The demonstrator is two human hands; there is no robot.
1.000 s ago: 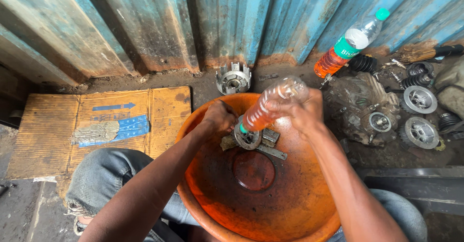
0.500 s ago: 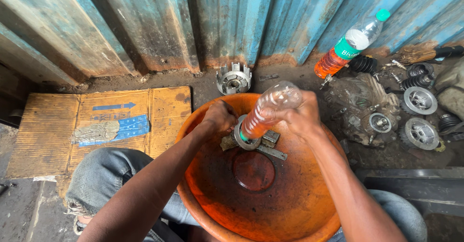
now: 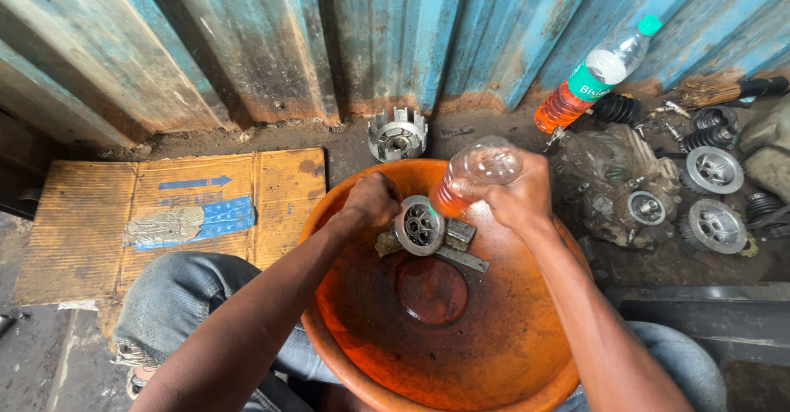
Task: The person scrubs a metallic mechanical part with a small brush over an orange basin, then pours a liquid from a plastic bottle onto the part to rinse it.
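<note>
From the head camera, the left hand is closed around the edge of a round grey metal part with holes in it. The part sits low inside a big orange plastic bowl, near the far side. The right hand is closed around a clear plastic bottle with orange liquid inside. The bottle is tipped down, with its mouth right at the metal part.

The metal part looks hard and heavy. It is likely wet and oily, so it may be slippery. The outer rim looks like the best place to hold it, where the fingers can wrap round. The bottle is thin and light, and I think it will squash if squeezed hard, so the middle is a good place to hold it.

The bowl has a thin wet orange film at the bottom. A few flat grey metal pieces lie just beside the round part.

A second clear bottle with a green cap leans on the blue metal wall. It is about half full of orange liquid. More grey gear parts lie on the ground to the right. A round toothed metal cup stands behind the bowl. A flat brown cardboard sheet lies on the left.
</note>
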